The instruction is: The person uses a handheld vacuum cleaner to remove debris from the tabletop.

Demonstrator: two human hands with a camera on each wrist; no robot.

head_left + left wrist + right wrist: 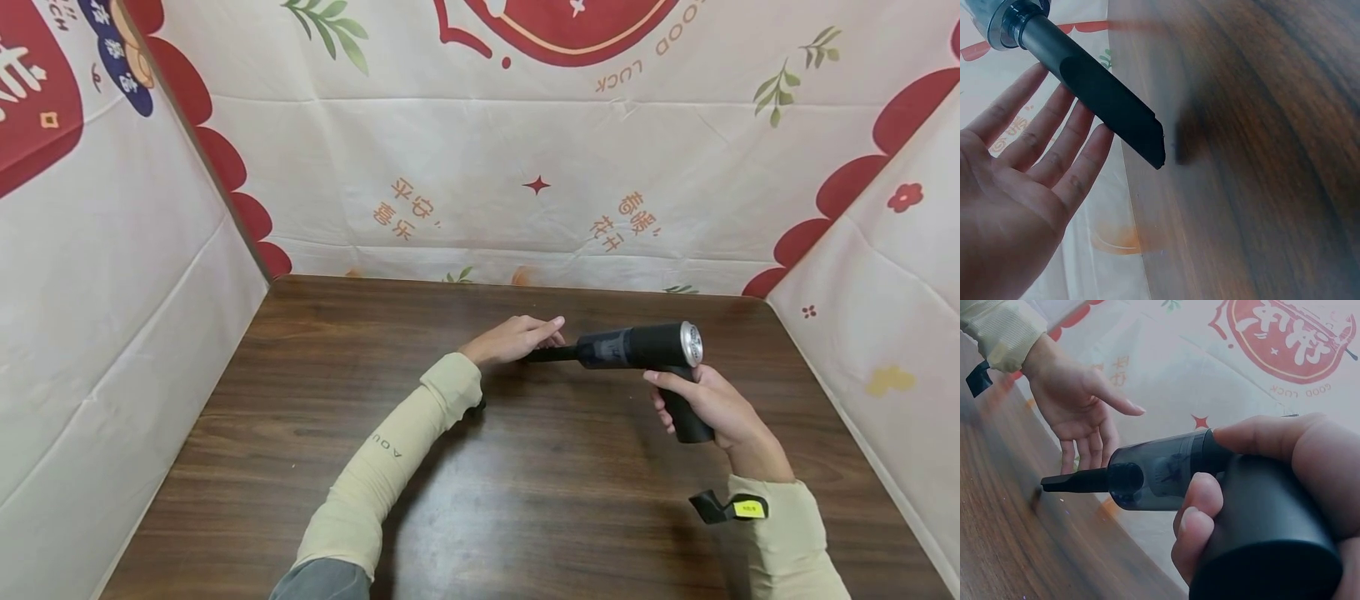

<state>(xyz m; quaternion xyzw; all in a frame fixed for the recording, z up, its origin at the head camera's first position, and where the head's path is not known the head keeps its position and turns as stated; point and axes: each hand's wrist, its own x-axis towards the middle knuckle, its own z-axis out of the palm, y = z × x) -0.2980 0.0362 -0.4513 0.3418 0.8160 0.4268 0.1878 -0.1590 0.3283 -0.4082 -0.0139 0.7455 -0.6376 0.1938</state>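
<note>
I see a handheld vacuum held over the wooden surface, one hand gripping it, the other spread flat beside its nozzle

My right hand (pixel 712 408) is clenched round the black handle of the handheld vacuum (pixel 645 347), fingers and thumb wrapped about it, and the vacuum lies level above the surface (pixel 525 500), its silver rear cap on the side away from my left hand and its nozzle (pixel 551 354) pointing toward that hand. My left hand (pixel 513 340) is released, fingers straight and together, lying just beside the nozzle; from the left wrist view the fingertips (pixel 1100 134) sit right against the nozzle's dark flat tip, though I cannot tell whether they touch it. The nozzle tip hangs close above the surface. Printed cloth (pixel 480 167) walls stand beyond the vacuum and on both sides of it
</note>
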